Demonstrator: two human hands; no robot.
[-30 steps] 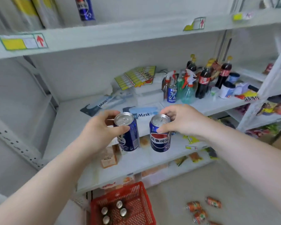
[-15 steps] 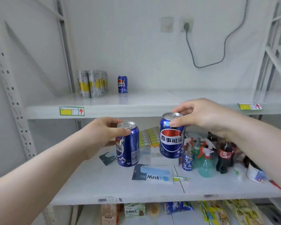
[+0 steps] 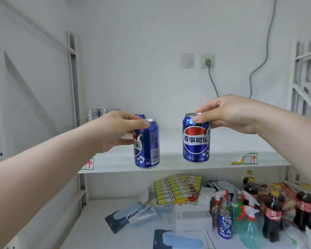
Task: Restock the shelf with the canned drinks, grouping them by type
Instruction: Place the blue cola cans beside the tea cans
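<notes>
My left hand [image 3: 115,132] grips a blue Pepsi can [image 3: 148,146] by its upper side, held upright in front of the upper white shelf [image 3: 169,162]. A second blue Pepsi can [image 3: 196,141], logo facing me, hangs from my right hand [image 3: 228,114], whose fingers pinch its top rim. Both cans hover at the shelf's front edge. At the back left of that shelf stand silver cans [image 3: 95,115], and beside them another blue Pepsi can [image 3: 140,116] is mostly hidden behind my left hand.
The lower shelf [image 3: 97,221] carries mask packs [image 3: 133,215], yellow label sheets [image 3: 176,189], spray bottles [image 3: 246,221], cola bottles [image 3: 272,212] and a small Pepsi can [image 3: 224,225]. A cable [image 3: 212,81] runs from a wall socket. Shelf uprights stand at left [image 3: 74,105] and right.
Both hands have lifted their cans from the lower shelf's level up to the upper shelf's front edge, and my view has tilted upward.
</notes>
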